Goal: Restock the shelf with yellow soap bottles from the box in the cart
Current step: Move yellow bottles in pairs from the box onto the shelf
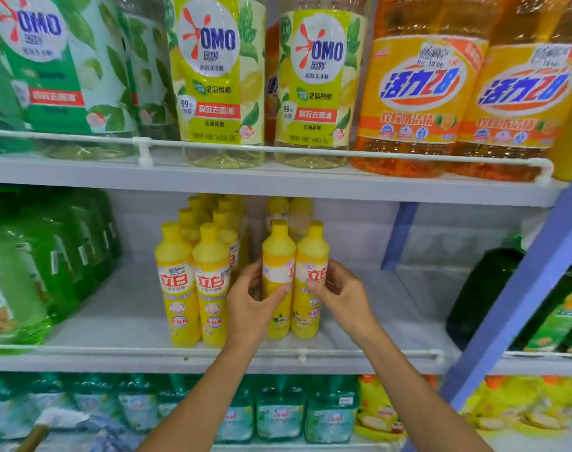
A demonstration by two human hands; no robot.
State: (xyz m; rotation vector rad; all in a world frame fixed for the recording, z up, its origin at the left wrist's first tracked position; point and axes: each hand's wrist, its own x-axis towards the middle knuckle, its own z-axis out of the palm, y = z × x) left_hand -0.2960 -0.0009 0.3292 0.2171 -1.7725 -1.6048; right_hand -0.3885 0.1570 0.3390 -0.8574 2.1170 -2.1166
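Currently in hand: placing step, two yellow soap bottles upright on the middle shelf [114, 321], touching side by side, just right of the standing yellow group [193, 282].
Left hand [250, 305]: fingers wrapped round the left bottle [278, 256], thumb across its front.
Right hand [341, 295]: thumb and fingers clamped on the right bottle [312, 252].
Bases: seemingly down on the shelf — cannot tell for certain.
Next move, judged: turn the left bottle's label forward, let go of both — box not in view.
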